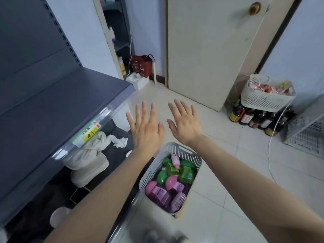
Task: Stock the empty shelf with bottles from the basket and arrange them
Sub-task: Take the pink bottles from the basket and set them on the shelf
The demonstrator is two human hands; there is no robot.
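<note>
A white slatted basket [197, 161] stands on the tiled floor below my arms, filled with several green bottles [187, 173] and pink bottles [158, 192]. The grey metal shelf [57, 106] on the left is bare, with a price tag on its front rail. My left hand [146, 128] and my right hand [185, 123] are held out flat side by side above the floor, beyond the basket, fingers spread, holding nothing.
A cream door [206, 50] stands ahead. At right, another white basket [266, 98] sits on dark bottles [259, 119], beside a grey crate [308, 134]. White slippers [87, 163] and tissue lie under the shelf. A red bag [142, 65] rests by the far wall.
</note>
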